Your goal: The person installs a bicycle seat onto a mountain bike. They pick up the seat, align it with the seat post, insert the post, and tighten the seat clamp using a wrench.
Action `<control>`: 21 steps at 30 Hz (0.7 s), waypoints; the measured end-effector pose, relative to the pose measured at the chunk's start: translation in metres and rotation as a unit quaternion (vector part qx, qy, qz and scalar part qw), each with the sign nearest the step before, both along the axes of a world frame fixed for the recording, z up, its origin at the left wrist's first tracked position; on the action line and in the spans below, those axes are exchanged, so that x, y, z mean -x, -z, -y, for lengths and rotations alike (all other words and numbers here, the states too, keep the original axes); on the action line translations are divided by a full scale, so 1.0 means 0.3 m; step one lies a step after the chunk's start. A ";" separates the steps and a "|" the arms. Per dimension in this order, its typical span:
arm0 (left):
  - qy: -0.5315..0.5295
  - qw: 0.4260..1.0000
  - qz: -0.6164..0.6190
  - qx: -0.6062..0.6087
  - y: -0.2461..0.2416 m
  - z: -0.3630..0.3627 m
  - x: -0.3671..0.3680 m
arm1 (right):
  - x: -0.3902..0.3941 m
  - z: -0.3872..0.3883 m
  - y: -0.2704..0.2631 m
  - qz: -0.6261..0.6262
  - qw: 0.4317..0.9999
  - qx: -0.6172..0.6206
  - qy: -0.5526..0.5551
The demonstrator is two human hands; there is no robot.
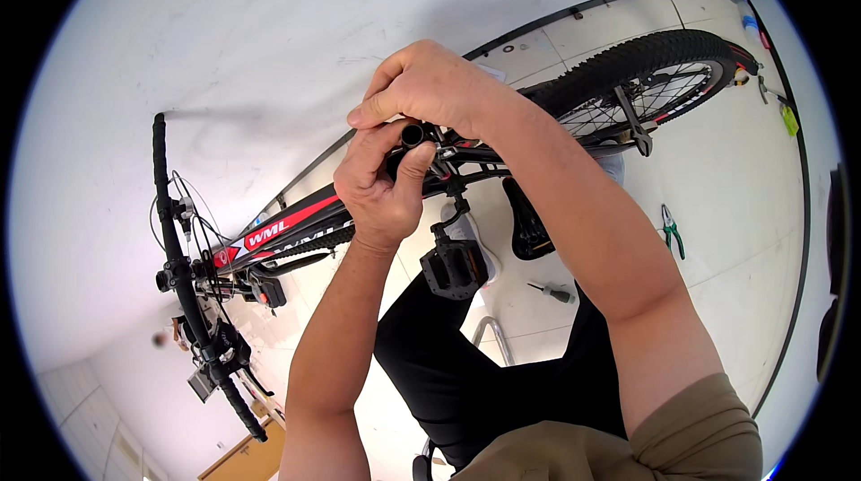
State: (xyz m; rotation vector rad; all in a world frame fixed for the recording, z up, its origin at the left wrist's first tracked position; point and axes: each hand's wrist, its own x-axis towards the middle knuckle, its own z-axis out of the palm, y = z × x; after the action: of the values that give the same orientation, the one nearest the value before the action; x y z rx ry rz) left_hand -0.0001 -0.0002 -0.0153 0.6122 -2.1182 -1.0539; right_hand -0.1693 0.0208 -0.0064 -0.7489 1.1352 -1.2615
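A black and red bicycle frame [289, 226] stretches across in front of me, its handlebar at the left and its rear wheel at the upper right. My left hand [383, 178] is closed around a black seat tube or post, whose round open end [412, 136] shows between thumb and forefinger. Just above it, my right hand [420, 87] is bent over with thumb and forefinger together near the left hand's knuckles. Whether something small is between those fingertips cannot be told. A black pedal [456, 269] hangs below the hands.
On the tiled floor lie a black bicycle saddle [528, 222], a screwdriver [553, 291] and green-handled pliers [671, 230]. An adjustable wrench [633, 121] is at the rear wheel's hub. The handlebar [176, 259] reaches out at left, beside a white wall.
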 end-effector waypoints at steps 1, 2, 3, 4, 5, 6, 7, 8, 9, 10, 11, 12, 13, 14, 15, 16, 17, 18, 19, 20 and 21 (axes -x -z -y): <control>-0.001 1.000 -0.001 0.004 0.000 0.001 0.000 | -0.002 0.004 -0.002 0.004 1.000 -0.011 -0.001; 0.000 1.000 0.003 0.010 -0.002 -0.002 -0.006 | -0.005 0.006 -0.006 0.007 1.000 -0.021 -0.003; -0.005 1.000 0.004 0.018 -0.003 -0.005 -0.006 | -0.005 0.006 -0.007 0.009 0.999 -0.033 -0.002; -0.010 1.000 0.005 0.025 -0.004 -0.008 -0.005 | -0.007 0.010 -0.009 -0.018 0.999 -0.042 -0.006; -0.014 0.999 0.005 0.032 -0.004 -0.011 -0.004 | -0.013 0.017 -0.009 -0.045 0.998 -0.051 -0.010; 0.015 0.998 0.031 0.049 -0.010 -0.003 -0.018 | -0.019 0.020 -0.007 -0.072 0.996 -0.060 -0.015; 0.010 0.999 0.016 0.042 -0.005 -0.003 -0.014 | -0.022 0.021 -0.001 -0.070 0.996 -0.051 -0.010; 0.006 0.999 0.000 0.035 0.002 -0.004 -0.003 | -0.024 0.023 0.008 -0.069 0.997 -0.043 -0.006; 0.000 0.999 -0.014 0.030 -0.001 -0.004 0.005 | -0.026 0.028 0.010 -0.067 0.997 -0.032 -0.002; -0.004 1.000 -0.012 0.026 0.000 -0.008 0.004 | -0.027 0.029 0.010 -0.072 0.997 -0.030 -0.008; -0.008 1.000 -0.010 0.021 0.003 -0.012 0.001 | -0.026 0.028 0.010 -0.077 0.996 -0.029 -0.014; -0.011 1.000 -0.009 0.019 0.004 -0.008 -0.002 | -0.020 0.030 0.009 -0.084 0.996 -0.025 -0.018; -0.001 1.000 0.009 0.024 0.004 -0.003 -0.010 | -0.017 0.030 0.016 -0.042 0.999 0.003 -0.020; 0.009 0.999 0.027 0.028 0.003 0.003 -0.022 | -0.017 0.028 0.032 -0.001 0.999 0.031 -0.021; 0.019 0.998 0.044 0.032 0.003 0.005 -0.028 | -0.015 0.025 0.046 0.039 0.997 0.058 -0.024; 0.020 0.998 0.037 0.037 0.004 0.005 -0.025 | -0.015 0.022 0.058 0.064 0.995 0.074 -0.025; 0.022 0.998 0.034 0.038 0.005 0.006 -0.022 | -0.016 0.019 0.071 0.088 0.992 0.090 -0.025; 0.023 0.998 0.031 0.040 0.005 0.007 -0.023 | -0.020 0.016 0.079 0.112 0.988 0.106 -0.028; 0.023 0.999 0.028 0.041 0.004 0.007 -0.024 | -0.025 0.011 0.088 0.151 0.983 0.104 -0.025; 0.014 0.999 0.015 0.044 0.005 0.008 -0.018 | -0.029 0.007 0.096 0.190 0.976 0.101 -0.022; 0.005 0.999 0.002 0.045 0.013 0.006 -0.007 | -0.031 0.002 0.104 0.228 0.969 0.097 -0.019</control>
State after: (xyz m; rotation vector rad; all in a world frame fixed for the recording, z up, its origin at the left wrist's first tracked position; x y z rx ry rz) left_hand 0.0019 -0.0020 -0.0192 0.5616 -2.1623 -0.9570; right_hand -0.1599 0.0202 -0.0375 -0.5770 0.6268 -1.4349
